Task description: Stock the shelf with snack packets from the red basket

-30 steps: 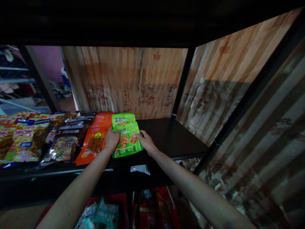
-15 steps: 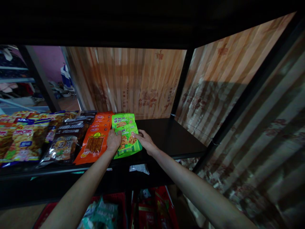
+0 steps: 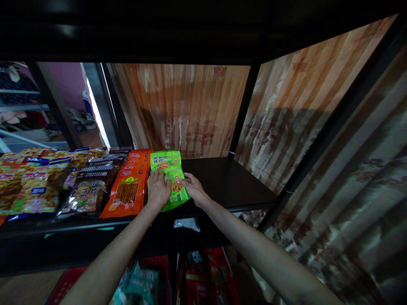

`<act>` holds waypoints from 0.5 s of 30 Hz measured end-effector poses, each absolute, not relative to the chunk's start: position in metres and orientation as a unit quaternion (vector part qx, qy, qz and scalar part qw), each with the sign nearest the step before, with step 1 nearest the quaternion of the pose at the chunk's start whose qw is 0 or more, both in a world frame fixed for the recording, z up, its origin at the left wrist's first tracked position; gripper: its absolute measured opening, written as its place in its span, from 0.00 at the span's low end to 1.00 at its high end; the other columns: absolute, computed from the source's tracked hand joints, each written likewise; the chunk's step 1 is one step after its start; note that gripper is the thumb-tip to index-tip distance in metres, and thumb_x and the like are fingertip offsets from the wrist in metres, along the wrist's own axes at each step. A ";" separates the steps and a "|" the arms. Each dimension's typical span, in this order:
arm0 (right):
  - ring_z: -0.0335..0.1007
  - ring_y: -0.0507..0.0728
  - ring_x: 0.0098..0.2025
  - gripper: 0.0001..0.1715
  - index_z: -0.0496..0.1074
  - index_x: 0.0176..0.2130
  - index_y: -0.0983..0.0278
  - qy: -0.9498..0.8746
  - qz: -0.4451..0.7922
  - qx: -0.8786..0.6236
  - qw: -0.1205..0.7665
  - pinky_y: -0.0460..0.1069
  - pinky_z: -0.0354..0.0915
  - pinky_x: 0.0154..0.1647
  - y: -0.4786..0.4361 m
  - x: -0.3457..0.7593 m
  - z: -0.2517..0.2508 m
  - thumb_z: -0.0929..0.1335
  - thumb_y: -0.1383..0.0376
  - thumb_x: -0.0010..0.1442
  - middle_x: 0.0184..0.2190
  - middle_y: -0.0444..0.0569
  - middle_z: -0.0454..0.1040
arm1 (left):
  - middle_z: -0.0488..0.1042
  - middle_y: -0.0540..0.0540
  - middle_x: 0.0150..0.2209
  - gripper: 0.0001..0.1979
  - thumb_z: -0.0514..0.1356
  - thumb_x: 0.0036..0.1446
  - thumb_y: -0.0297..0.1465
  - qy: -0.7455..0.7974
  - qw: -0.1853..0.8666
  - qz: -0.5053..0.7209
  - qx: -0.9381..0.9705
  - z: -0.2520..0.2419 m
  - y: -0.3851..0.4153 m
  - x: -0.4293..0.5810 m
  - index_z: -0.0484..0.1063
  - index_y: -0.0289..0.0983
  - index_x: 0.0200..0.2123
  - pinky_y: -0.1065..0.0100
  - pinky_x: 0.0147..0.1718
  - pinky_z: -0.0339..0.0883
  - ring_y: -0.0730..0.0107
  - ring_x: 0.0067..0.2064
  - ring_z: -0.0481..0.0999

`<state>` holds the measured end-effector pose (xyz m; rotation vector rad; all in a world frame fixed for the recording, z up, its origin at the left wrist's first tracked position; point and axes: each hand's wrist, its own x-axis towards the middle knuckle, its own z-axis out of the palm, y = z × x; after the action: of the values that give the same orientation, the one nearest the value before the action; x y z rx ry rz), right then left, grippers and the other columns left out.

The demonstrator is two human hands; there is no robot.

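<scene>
Green snack packets lie overlapped on the black shelf (image 3: pixel 232 182), the front green snack packet (image 3: pixel 175 197) partly covering the back green snack packet (image 3: pixel 168 156). My left hand (image 3: pixel 159 191) rests flat on the front one, fingers stretched out and reaching over its upper left part. At the right edge of that packet is my right hand (image 3: pixel 195 189), its thumb and fingers closed on the rim. A row of orange snack packets (image 3: pixel 126 195) lies just left of the green ones. My left hand hides part of the front packet's printing.
Dark potato-chip packets (image 3: pixel 85 192) and yellow snack bags (image 3: pixel 41 186) fill the shelf's left side. Below stand red baskets holding teal packets (image 3: pixel 140 277) and red packets (image 3: pixel 199 281). A striped curtain (image 3: pixel 197 106) hangs behind, with black posts (image 3: pixel 244 106) at the corner.
My left hand has moved from the packet's left edge onto its front, fingers now spread flat. My right hand stays at the right edge. The curtain's left edge has shifted right, exposing a post.
</scene>
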<state>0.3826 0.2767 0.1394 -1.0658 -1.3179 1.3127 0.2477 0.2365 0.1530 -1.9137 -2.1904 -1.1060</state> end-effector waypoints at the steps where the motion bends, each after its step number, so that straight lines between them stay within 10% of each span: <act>1: 0.74 0.53 0.30 0.18 0.69 0.45 0.63 -0.538 0.537 -0.439 0.479 0.47 0.67 0.31 0.277 0.382 0.139 0.68 0.64 0.52 0.30 0.45 0.76 | 0.64 0.32 0.59 0.24 0.48 0.59 0.37 -0.696 0.026 -0.351 -0.626 0.152 0.229 0.251 0.67 0.30 0.53 0.50 0.61 0.47 0.48 0.64 0.56; 15: 0.74 0.53 0.35 0.13 0.71 0.38 0.64 -0.503 0.567 -0.431 0.490 0.47 0.68 0.37 0.265 0.380 0.148 0.69 0.63 0.50 0.33 0.45 0.77 | 0.58 0.34 0.63 0.32 0.55 0.55 0.44 -0.625 0.077 -0.358 -0.690 0.122 0.175 0.258 0.59 0.35 0.60 0.48 0.60 0.51 0.48 0.65 0.53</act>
<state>0.3803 0.2645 0.1476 -1.0470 -1.2225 1.3762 0.2580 0.1746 0.1215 -2.0668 -1.8720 -1.0719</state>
